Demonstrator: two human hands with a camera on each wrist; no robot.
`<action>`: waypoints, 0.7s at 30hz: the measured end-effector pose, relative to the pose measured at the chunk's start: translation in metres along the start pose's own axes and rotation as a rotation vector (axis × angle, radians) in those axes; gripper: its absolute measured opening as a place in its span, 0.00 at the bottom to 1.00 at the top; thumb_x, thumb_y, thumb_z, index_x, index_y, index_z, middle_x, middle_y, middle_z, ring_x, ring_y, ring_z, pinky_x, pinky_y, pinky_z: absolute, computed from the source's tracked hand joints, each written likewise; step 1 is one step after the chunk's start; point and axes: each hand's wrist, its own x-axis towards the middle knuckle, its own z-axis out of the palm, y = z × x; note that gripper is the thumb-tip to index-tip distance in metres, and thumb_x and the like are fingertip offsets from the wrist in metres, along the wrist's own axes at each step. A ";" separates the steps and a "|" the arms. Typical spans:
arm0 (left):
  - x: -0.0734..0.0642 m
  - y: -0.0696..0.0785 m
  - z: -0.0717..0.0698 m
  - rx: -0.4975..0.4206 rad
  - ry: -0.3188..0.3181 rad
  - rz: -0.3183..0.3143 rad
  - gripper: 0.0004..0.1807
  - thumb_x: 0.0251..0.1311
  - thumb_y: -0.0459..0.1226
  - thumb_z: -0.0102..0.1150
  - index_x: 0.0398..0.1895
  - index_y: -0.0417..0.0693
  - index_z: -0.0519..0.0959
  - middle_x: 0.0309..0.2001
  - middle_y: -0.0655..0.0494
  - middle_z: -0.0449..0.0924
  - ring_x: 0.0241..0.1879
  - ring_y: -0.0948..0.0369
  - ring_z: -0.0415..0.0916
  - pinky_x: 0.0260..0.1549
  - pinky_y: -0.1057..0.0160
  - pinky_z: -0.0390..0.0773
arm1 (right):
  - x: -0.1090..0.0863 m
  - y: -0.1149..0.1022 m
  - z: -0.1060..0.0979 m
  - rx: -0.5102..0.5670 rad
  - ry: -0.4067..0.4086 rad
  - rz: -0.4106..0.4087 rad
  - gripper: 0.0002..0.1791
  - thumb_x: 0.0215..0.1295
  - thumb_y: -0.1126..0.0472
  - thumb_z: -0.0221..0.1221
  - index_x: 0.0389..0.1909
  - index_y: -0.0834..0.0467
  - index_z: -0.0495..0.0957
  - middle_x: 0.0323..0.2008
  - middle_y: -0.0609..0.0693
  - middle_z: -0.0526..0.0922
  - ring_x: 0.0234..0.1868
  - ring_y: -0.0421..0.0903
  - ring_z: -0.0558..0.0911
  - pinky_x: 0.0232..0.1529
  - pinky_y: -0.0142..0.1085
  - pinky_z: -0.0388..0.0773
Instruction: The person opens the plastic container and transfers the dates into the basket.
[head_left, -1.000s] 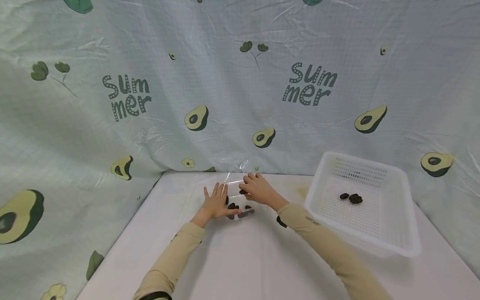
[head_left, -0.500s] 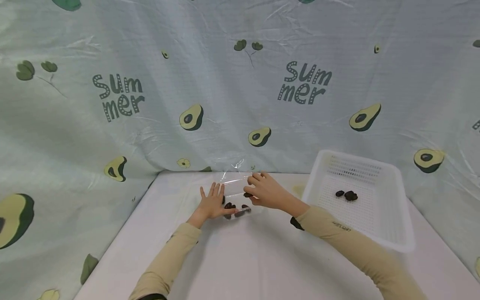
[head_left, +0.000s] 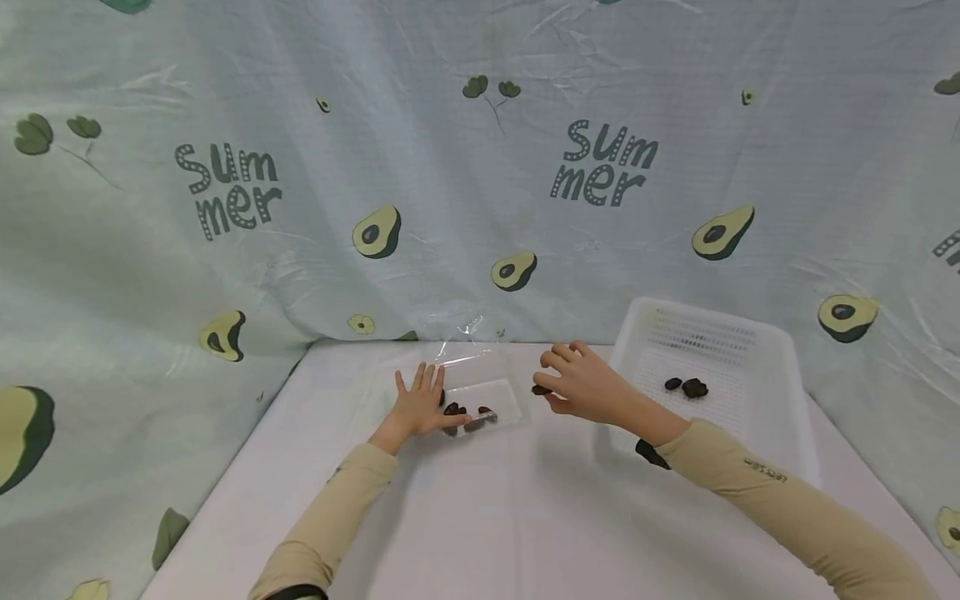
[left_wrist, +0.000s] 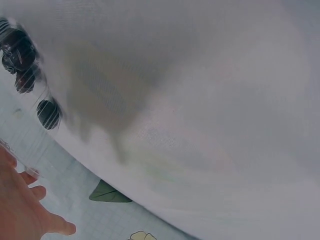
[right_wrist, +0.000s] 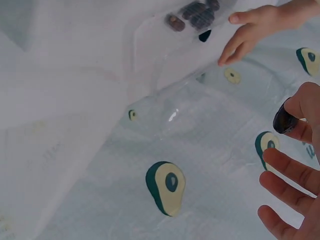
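Dates (head_left: 452,408), judging by their dark, oval look, are lying in the near left part of the clear box (head_left: 506,400). At the left side of the box, your left hand (head_left: 417,411) is resting with its fingers spread and its thumb reaching across the near left corner; it is pinching nothing and is apparently steadying the box. Behind the box, a clear flap (head_left: 468,329), perhaps its lid, is standing up against the printed curtain (head_left: 420,167). Just to the right of the box, your right hand (head_left: 588,385) is pinching one date (head_left: 541,389) between thumb and forefinger, the other fingers curving loosely apart. Farther right of the box, the white basket (head_left: 787,383) is holding a single date (head_left: 672,384) and, just beside it, a dark clump (head_left: 695,388).

You are probably partway through moving dates singly from the box to the basket, with several still waiting in the box. Your next move is likely calling for a carry rightward, away from the box, over the basket's wall, then a release above its floor. Your left hand should probably be keeping the box steady, since such light plastic could be sliding.
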 end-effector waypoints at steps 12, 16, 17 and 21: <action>0.002 -0.001 -0.002 0.017 0.002 0.006 0.58 0.46 0.71 0.43 0.69 0.38 0.42 0.69 0.38 0.42 0.70 0.45 0.34 0.58 0.32 0.32 | -0.038 0.024 -0.015 0.005 -0.016 0.041 0.15 0.44 0.55 0.66 0.29 0.51 0.70 0.32 0.49 0.71 0.36 0.46 0.69 0.34 0.40 0.67; 0.002 -0.001 -0.001 0.021 -0.004 0.006 0.58 0.46 0.71 0.42 0.69 0.38 0.42 0.69 0.39 0.42 0.70 0.45 0.34 0.58 0.32 0.32 | -0.056 0.035 -0.018 0.021 -0.012 0.066 0.15 0.42 0.57 0.66 0.29 0.52 0.70 0.33 0.51 0.73 0.35 0.48 0.69 0.32 0.41 0.67; 0.002 -0.001 -0.001 0.023 -0.006 0.006 0.58 0.46 0.71 0.42 0.69 0.38 0.42 0.69 0.39 0.42 0.70 0.45 0.33 0.58 0.32 0.32 | -0.060 0.037 -0.019 0.027 -0.008 0.069 0.13 0.44 0.57 0.64 0.29 0.52 0.70 0.33 0.51 0.73 0.35 0.48 0.70 0.32 0.41 0.67; 0.001 -0.001 -0.001 0.017 -0.012 0.005 0.58 0.46 0.71 0.42 0.69 0.38 0.42 0.69 0.39 0.41 0.70 0.45 0.32 0.57 0.32 0.31 | -0.078 0.048 -0.022 0.036 0.025 0.073 0.09 0.62 0.54 0.46 0.30 0.54 0.70 0.31 0.52 0.72 0.33 0.49 0.69 0.30 0.42 0.67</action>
